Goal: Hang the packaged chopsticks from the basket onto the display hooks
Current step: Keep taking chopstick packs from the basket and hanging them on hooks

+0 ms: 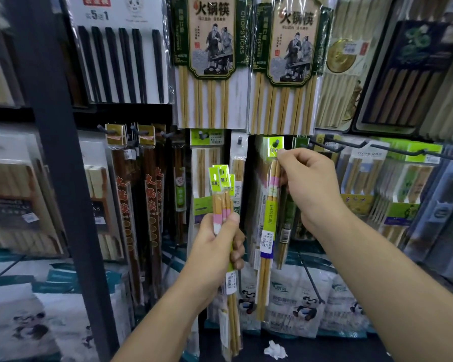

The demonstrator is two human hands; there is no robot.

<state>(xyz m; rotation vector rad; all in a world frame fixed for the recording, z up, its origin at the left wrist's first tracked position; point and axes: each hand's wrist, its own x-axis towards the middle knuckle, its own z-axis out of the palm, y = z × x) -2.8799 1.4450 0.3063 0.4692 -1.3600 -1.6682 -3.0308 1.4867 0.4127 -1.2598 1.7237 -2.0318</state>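
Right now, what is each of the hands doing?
Left hand: grips a bundle of chopstick packs.
Right hand: pinches one chopstick pack at a display hook.

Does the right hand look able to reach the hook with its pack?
Probably yes. The right hand pinches the pack near its green top, already at the hook; the bundle in the left hand is lower, aside.

We see glossy, clear plastic wrapping the bundle of packets (pixel 221 205) and the hanging packet (pixel 267 226); the sticks inside look like pale matt wood. The hooks (pixel 398 149) are dark matt metal. The black chopsticks (pixel 113 64) shine smoothly.
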